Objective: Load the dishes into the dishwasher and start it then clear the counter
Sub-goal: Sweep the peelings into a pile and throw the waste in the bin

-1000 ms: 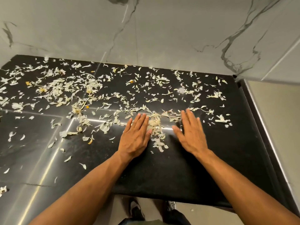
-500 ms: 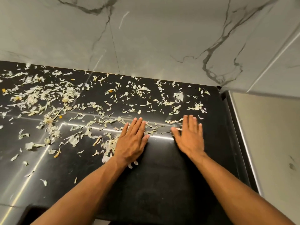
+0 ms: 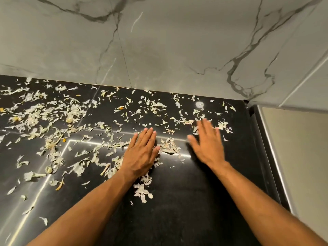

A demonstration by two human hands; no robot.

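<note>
A glossy black counter (image 3: 195, 201) is strewn with pale peel scraps (image 3: 53, 118), thickest at the left and along the back. My left hand (image 3: 141, 153) lies flat on the counter, fingers straight and together, with scraps bunched against its sides and wrist. A small heap of scraps (image 3: 168, 147) sits between the two hands. My right hand (image 3: 208, 144) is flat too, fingers spread and blurred, at the near edge of the scraps at the back right. Neither hand holds anything.
A grey marble wall (image 3: 159, 47) rises straight behind the counter. The counter ends at the right in a dark edge with a metal strip (image 3: 271, 157), beyond which is a beige surface (image 3: 305, 166). A few scraps (image 3: 142, 191) lie near my left forearm.
My right hand has slid farther back and right into the scraps and is blurred. My left hand has stayed flat; the heap between the hands has grown.
</note>
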